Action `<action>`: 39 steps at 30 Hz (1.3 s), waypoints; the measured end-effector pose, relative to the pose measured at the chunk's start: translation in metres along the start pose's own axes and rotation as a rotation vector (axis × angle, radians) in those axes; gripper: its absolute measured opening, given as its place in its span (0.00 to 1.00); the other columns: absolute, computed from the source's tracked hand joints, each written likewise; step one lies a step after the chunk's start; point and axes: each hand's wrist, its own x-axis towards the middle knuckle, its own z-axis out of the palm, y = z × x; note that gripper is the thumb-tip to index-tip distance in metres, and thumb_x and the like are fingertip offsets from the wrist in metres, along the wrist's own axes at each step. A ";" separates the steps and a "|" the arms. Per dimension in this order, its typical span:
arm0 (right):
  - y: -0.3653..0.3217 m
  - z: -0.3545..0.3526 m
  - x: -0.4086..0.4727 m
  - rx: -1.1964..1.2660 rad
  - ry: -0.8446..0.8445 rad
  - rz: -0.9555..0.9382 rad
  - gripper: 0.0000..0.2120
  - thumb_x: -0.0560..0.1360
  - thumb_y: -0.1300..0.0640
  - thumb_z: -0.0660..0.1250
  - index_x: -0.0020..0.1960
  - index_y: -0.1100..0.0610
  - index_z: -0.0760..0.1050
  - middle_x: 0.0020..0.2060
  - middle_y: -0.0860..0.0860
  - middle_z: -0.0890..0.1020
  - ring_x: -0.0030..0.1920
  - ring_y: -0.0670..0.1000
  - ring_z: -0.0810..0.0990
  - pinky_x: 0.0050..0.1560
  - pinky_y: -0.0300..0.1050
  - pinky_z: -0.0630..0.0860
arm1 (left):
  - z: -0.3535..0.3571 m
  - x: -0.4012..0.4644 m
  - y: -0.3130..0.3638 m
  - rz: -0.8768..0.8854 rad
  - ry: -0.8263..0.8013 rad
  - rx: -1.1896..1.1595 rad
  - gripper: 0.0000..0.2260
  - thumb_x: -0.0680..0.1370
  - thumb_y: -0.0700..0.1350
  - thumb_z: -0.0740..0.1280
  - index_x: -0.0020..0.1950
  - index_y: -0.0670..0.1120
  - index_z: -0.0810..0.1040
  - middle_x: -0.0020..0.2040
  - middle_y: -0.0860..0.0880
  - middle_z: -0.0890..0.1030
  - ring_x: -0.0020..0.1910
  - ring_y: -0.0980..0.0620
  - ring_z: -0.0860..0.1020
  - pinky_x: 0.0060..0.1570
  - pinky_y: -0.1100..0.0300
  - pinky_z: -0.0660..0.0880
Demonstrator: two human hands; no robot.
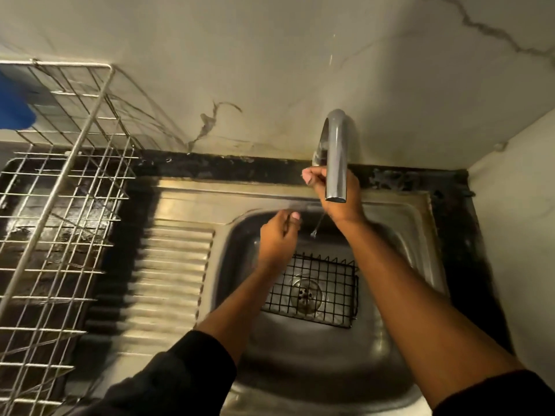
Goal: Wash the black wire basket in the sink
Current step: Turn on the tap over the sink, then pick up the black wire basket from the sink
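Note:
The black wire basket (318,291) lies flat in the bottom of the steel sink (399,235), right over the drain. My left hand (277,235) hovers above the basin's far left side, higher than the basket, fingers curled in with nothing in them. Further back, my right hand (333,190) reaches behind the grey tap spout (336,157). Its fingers are closed at the tap's base, partly hidden by the spout. A thin trickle of water (316,228) hangs below the spout.
A ribbed steel draining board (171,274) adjoins the basin on the left. Further left stands a tall silver wire rack (60,205) holding something blue (15,106). Marble walls close in behind and to the right, with a black counter strip (240,166) along the back.

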 end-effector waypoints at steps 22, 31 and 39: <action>0.021 -0.056 -0.083 -0.001 -0.110 0.252 0.05 0.79 0.58 0.68 0.51 0.54 0.82 0.39 0.49 0.85 0.37 0.45 0.83 0.40 0.39 0.80 | 0.032 0.012 0.005 0.252 -0.279 0.521 0.15 0.82 0.54 0.60 0.48 0.46 0.82 0.44 0.48 0.84 0.42 0.48 0.81 0.43 0.52 0.79; 0.093 -0.017 -0.105 -0.273 -0.350 0.349 0.10 0.82 0.58 0.63 0.57 0.57 0.81 0.46 0.51 0.86 0.41 0.44 0.83 0.43 0.36 0.78 | 0.020 -0.015 -0.058 0.148 -0.333 0.802 0.07 0.82 0.45 0.66 0.56 0.49 0.82 0.56 0.48 0.82 0.53 0.48 0.81 0.52 0.53 0.78; 0.102 -0.017 -0.114 -0.367 -0.368 0.407 0.26 0.81 0.38 0.56 0.48 0.58 0.82 0.39 0.54 0.85 0.39 0.53 0.83 0.42 0.49 0.81 | 0.042 -0.032 -0.059 0.130 -0.514 1.095 0.12 0.85 0.49 0.61 0.66 0.47 0.75 0.63 0.46 0.81 0.68 0.45 0.74 0.73 0.45 0.63</action>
